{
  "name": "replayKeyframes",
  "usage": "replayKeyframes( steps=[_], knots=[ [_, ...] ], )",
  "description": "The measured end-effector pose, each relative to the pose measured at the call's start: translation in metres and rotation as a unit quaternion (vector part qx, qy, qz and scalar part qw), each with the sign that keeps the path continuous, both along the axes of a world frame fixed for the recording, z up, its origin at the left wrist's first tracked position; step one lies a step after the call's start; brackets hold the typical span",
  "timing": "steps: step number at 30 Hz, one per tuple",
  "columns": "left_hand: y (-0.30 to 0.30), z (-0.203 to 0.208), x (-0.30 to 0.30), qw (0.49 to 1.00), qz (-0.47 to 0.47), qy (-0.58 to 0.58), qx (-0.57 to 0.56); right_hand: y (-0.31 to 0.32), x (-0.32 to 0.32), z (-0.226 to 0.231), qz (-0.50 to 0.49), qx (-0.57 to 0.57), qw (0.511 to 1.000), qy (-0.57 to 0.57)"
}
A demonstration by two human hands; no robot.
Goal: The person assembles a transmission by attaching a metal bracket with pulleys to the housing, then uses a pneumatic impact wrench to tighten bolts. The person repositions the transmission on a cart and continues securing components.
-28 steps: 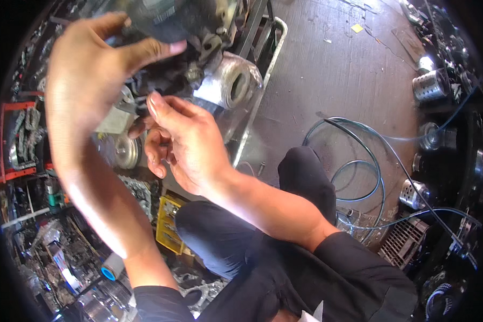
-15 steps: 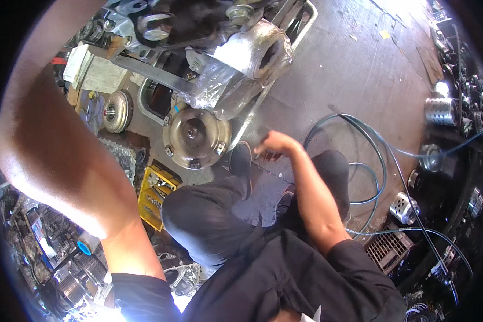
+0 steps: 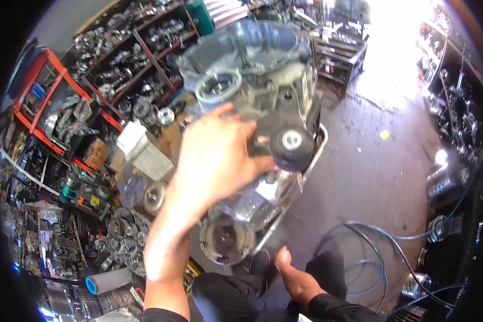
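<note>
A large metal gearbox housing [image 3: 276,88] stands on a frame ahead of me, a pale ring [image 3: 218,87] on its near side. My left hand [image 3: 217,153] stretches over it, with thumb and fingers bent round a black round part [image 3: 300,153] that has a pale metal centre. Part of that piece is covered by the fingers. Clear plastic wrap [image 3: 255,201] and a round metal torque converter [image 3: 222,241] show below the hand. Down between my knees is my right hand [image 3: 295,276], seen edge-on; its fingers are mostly hidden and I see nothing in it.
Metal shelves [image 3: 145,53] full of parts and an orange rack [image 3: 51,115] line the left. A white container [image 3: 150,158] stands beside the gearbox. Hoses [image 3: 383,268] coil on the floor at the right, near more metal parts [image 3: 440,180]. A cylindrical filter [image 3: 110,282] lies lower left.
My view has tilted up, bringing the whole gearbox and the shelves into sight. My left hand, out of frame before, now shows at the black part. My right hand sits lower in view.
</note>
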State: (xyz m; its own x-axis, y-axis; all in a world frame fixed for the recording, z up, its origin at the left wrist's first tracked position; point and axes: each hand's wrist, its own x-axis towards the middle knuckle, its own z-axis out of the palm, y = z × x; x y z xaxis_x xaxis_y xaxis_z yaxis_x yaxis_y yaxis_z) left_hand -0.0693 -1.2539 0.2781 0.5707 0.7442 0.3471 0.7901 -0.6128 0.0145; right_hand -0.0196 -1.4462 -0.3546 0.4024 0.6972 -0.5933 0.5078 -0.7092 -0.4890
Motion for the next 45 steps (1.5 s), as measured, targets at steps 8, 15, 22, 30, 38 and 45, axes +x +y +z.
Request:
replayKeyframes(
  steps=[8, 15, 22, 30, 38, 45],
  knots=[
    [0.007, -0.007, -0.008, 0.997, -0.064, -0.041, 0.028, 0.08, 0.051, 0.141, -0.189, 0.297, 0.935, 0.032],
    [0.007, -0.008, -0.007, 0.998, -0.047, -0.044, -0.004, 0.174, 0.189, 0.511, -0.064, 0.682, 0.7, 0.2],
    [0.002, 0.001, -0.007, 0.997, -0.013, -0.014, -0.069, 0.218, 0.162, 0.617, 0.11, 0.622, 0.771, 0.074],
    [-0.003, 0.001, -0.008, 0.996, -0.016, -0.055, -0.061, 0.216, 0.169, 0.633, 0.34, 0.624, 0.7, -0.077],
    [-0.003, -0.006, -0.014, 0.993, -0.036, -0.109, -0.022, 0.217, 0.168, 0.656, 0.461, 0.586, 0.618, -0.25],
    [-0.004, -0.006, -0.013, 0.996, -0.009, -0.081, -0.024, 0.221, 0.164, 0.679, 0.488, 0.46, 0.679, -0.298]
  ],
)
